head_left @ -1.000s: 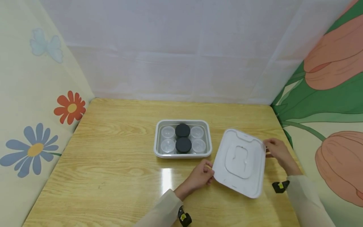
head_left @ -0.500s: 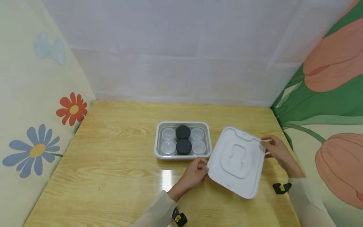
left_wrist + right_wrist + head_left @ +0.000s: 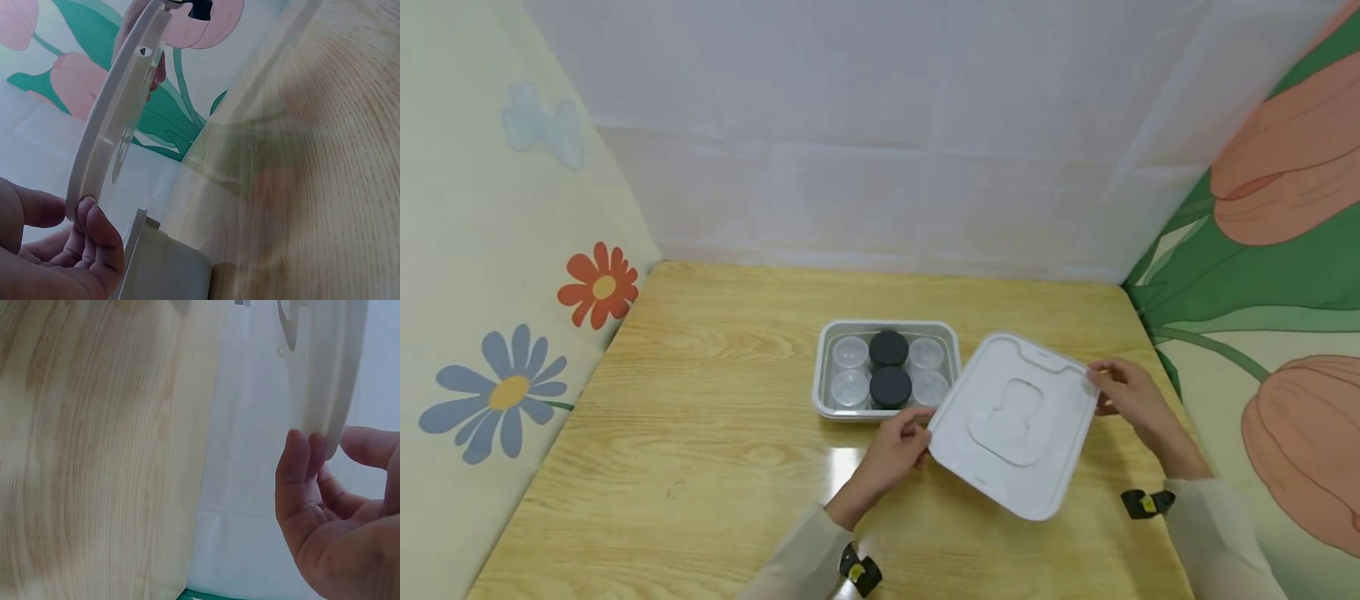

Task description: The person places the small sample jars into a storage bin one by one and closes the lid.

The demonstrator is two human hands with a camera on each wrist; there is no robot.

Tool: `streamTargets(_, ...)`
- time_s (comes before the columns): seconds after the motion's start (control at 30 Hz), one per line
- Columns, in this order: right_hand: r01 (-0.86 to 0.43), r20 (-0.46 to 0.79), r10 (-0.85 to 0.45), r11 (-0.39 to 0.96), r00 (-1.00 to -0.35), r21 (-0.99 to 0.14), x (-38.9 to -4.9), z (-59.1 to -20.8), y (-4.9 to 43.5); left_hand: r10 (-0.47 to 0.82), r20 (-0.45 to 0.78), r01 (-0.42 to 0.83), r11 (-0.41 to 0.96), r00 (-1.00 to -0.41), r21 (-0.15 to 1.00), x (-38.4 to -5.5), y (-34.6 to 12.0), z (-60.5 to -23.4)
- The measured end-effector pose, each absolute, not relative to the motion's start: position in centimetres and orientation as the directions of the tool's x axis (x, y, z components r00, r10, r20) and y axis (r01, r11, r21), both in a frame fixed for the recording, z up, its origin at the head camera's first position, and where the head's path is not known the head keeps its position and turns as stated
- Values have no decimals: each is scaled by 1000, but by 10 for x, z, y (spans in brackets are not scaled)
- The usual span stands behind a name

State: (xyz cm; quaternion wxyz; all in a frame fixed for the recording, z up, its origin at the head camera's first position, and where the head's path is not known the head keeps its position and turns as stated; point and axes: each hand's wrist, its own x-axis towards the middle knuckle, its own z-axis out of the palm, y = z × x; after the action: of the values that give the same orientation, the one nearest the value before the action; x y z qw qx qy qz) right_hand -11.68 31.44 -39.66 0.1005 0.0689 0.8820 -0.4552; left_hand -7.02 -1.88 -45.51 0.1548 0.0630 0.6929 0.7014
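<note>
A white plastic lid (image 3: 1011, 425) is held tilted above the table, to the right of a white rectangular box (image 3: 817, 371). My left hand (image 3: 891, 450) pinches its left corner between thumb and fingers, close by the front right of the box. My right hand (image 3: 1135, 402) pinches the far right corner. Inside the box stand two black-topped jars (image 3: 891, 387) in the middle, with clear-topped containers (image 3: 850, 388) on both sides. The lid overlaps the box's right front corner in the head view. In the left wrist view the lid (image 3: 103, 125) appears edge-on above the box wall (image 3: 165, 265).
The wooden table (image 3: 685, 417) extends around the box. A white sheet (image 3: 850, 150) hangs behind it. Flower-printed panels stand at the left (image 3: 467, 250) and right (image 3: 1262, 333). Each wrist wears a black strap with a small yellow mark.
Both hands still grip the lid. Its left corner and my left hand have moved left and away from me, toward the box; my right hand has shifted only slightly.
</note>
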Motion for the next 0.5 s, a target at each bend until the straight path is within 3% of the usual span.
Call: streamTargets(0.5,11,-16,-5,459,-1000,-888,-111,-387,305,285,-144,-154,-13,-948,988,-77,-36,-452)
